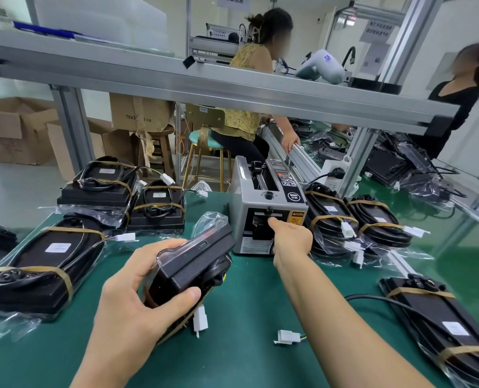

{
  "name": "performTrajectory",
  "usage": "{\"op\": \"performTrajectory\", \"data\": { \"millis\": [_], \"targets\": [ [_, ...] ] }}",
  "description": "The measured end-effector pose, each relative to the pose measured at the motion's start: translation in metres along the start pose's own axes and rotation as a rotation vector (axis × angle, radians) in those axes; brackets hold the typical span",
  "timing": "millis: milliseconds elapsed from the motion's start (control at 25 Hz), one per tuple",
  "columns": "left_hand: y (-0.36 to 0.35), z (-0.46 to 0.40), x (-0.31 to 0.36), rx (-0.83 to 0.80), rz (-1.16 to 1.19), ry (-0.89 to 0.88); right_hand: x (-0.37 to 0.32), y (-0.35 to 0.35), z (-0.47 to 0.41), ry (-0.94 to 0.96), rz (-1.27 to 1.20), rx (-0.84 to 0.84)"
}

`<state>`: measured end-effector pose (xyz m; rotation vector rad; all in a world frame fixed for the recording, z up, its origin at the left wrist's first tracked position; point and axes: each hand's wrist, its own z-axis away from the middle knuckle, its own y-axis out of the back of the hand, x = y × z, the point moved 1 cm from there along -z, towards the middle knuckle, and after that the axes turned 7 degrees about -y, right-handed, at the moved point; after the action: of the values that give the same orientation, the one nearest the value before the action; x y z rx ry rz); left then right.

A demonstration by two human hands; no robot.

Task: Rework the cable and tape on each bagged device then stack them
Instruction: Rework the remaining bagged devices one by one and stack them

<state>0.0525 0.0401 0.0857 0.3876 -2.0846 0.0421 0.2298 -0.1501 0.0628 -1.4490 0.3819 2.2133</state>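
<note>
From the head camera, a grey tape machine [269,208] sits on a green table [241,357]. The left hand [137,289] is in front of the tape machine and a bit to its left. Its fingers and thumb are curled around a black bagged device [193,264], holding it up off the table and tilted. A white plug [200,320] hangs down from that device. The right hand [291,239] reaches to the front of the tape machine. One finger points at the slot, and I cannot tell if it pinches any tape. Left of the tape machine lie more bagged devices [98,183] with brown tape and cables around them, some stacked. Right of the tape machine lie two more taped devices [355,222]. A loose white plug [288,337] lies on the table in front of the tape machine
</note>
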Motion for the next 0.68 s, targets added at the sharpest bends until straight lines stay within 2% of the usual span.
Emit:
{"op": "performTrajectory", "data": {
  "millis": [160, 320, 440, 600, 680],
  "targets": [
    [-0.003, 0.001, 0.002, -0.003, 0.021, -0.012, -0.003, -0.005, -0.001, -0.109, -0.059, 0.028],
    [-0.005, 0.002, 0.003, 0.005, 0.033, -0.022, -0.008, 0.004, 0.012, -0.159, -0.148, -0.111],
    [-0.008, 0.004, 0.002, 0.027, 0.037, -0.033, -0.013, 0.028, 0.046, -0.077, -0.183, -0.391],
    [-0.016, 0.003, 0.000, 0.063, 0.009, -0.038, -0.011, 0.044, 0.121, 0.194, 0.120, -0.906],
    [-0.017, 0.004, 0.001, 0.075, -0.001, -0.040, -0.010, 0.045, 0.136, 0.263, 0.166, -0.959]
  ]
}}
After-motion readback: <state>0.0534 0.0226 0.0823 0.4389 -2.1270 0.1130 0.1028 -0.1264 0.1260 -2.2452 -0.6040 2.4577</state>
